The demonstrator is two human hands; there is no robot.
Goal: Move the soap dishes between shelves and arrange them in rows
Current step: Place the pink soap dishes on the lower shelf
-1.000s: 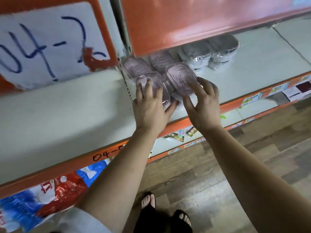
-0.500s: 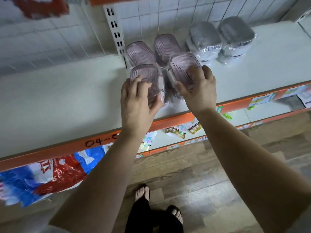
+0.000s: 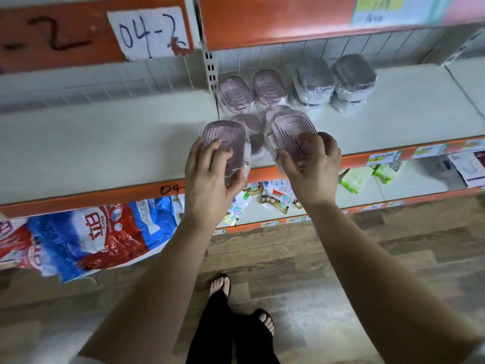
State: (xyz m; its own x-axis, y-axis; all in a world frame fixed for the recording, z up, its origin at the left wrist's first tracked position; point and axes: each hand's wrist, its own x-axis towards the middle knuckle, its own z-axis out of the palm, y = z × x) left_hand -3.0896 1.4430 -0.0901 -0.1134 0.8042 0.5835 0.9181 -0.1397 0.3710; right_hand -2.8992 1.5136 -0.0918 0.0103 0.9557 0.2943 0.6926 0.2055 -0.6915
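Pink soap dish (image 3: pixel 223 135) in L hand (image 3: pixel 207 179) fingers, 2nd dish (image 3: pixel 288 124) in R hand (image 3: pixel 312 172) fingers, long axes toward shelf (image 3: pixel 105 153) back

The left hand (image 3: pixel 207 177) covers the near half of the pink soap dish (image 3: pixel 223 140) it holds, and the right hand (image 3: pixel 312 169) hides the near end of a second pink dish (image 3: pixel 288 128). Beneath those two, more pink dishes (image 3: pixel 249 122) show only as slivers, and their number cannot be told. The marker writing (image 3: pixel 172 189) on the orange shelf edge (image 3: pixel 105 197) reads "04-" and then disappears behind the left hand. The price tags (image 3: pixel 383 156) further along that edge are too blurred to read. At top left, a handwritten mark (image 3: pixel 52 38) is blurred and runs off the view. The bags (image 3: pixel 86 240) below are half hidden by the shelf.
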